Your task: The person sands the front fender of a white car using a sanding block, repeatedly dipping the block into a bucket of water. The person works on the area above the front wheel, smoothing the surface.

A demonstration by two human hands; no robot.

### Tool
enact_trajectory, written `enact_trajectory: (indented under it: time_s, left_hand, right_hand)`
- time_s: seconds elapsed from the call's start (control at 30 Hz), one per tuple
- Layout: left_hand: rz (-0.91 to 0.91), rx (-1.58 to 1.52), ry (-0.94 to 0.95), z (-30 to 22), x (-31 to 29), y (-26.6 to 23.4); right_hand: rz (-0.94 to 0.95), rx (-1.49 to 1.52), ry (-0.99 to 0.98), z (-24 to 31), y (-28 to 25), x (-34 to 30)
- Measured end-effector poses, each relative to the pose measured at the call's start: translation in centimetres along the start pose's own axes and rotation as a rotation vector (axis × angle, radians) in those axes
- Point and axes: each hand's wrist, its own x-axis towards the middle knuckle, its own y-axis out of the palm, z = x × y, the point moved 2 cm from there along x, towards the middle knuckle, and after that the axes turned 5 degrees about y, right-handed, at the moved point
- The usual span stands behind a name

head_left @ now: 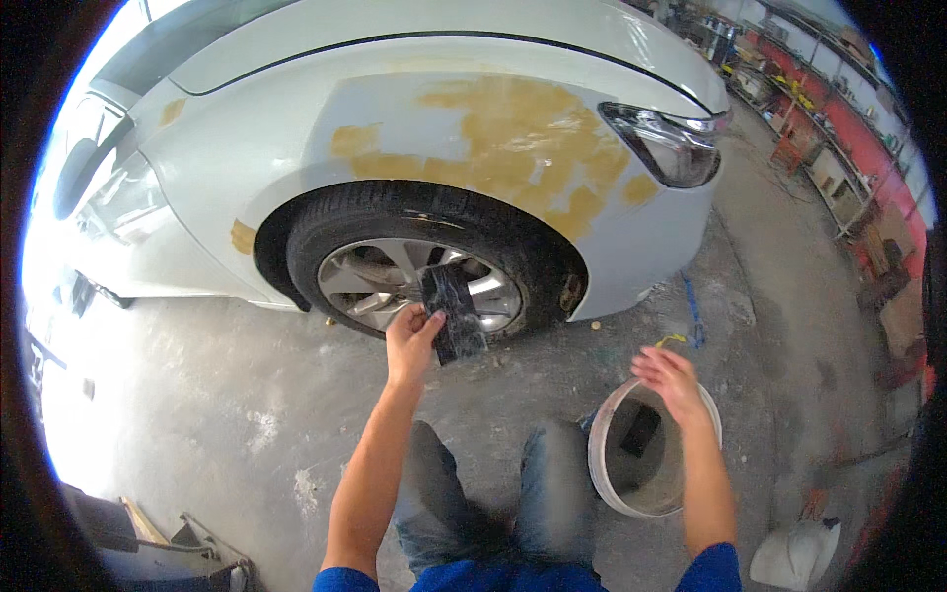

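My left hand [412,340] pinches the edge of a dark sheet of sandpaper [452,311], which looks wet and hangs in front of the wheel [345,281]. Over the rim of a white bucket [599,464] is my right hand [666,380], its fingers stretched out and slightly blurred, with nothing in them. A black rectangular piece [641,431] lies inside the bucket, in what looks like murky water. Beyond the wheel, the white car's fender [395,113] carries grey primer and patches of tan filler [523,138].
The headlight [671,148] sits at the fender's right end. A blue strap [693,306] lies on the concrete floor beyond the bucket. Cluttered shelves [829,158] line the right wall. A whitish object [794,553] rests at lower right, and a dark metal frame [212,553] at lower left.
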Motion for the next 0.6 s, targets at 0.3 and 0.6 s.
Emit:
enact_trajectory:
  time_s: [0.3,0.6]
  left_hand:
    - [-0.154,0.121,0.272,-11.2,12.9,1.7]
    - [-0.343,1.390,0.572,-10.9,24.3,-4.7]
  right_hand:
    - [-0.311,-0.024,0.232,-10.4,-11.2,-6.0]
    - [-0.290,-1.264,0.197,-21.5,-16.1,-0.8]
